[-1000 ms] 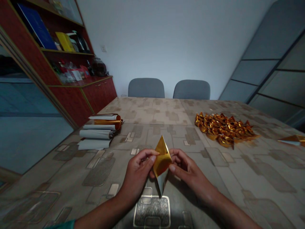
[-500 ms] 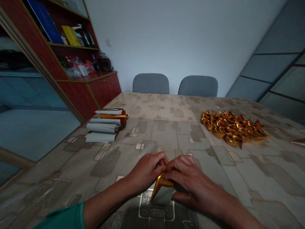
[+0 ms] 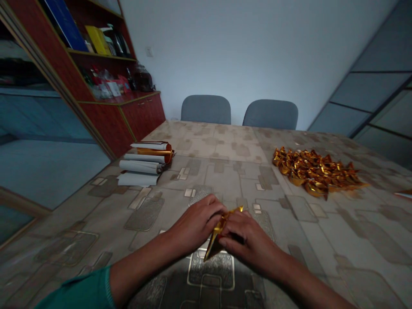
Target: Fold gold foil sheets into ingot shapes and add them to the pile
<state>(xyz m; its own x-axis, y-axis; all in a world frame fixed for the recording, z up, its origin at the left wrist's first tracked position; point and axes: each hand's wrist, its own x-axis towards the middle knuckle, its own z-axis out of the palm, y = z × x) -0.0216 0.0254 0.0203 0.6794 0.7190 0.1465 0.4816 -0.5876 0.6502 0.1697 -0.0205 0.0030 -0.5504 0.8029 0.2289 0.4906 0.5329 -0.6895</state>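
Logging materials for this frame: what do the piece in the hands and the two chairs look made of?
Folded gold piece: probably foil-faced paper, shiny; sharp creases and bright glints.

Grey round-cornered left chair back and matching right one: matte, likely fabric; no glare, though dull plastic isn't ruled out.

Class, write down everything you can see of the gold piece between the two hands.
The gold piece is folded and shiny, seemingly foil paper. One long point slants down toward the wearer; another tip pokes out at the far side. The fingers of the left hand and right hand pinch it, hiding its middle. It is above the table; whether it touches is unclear.
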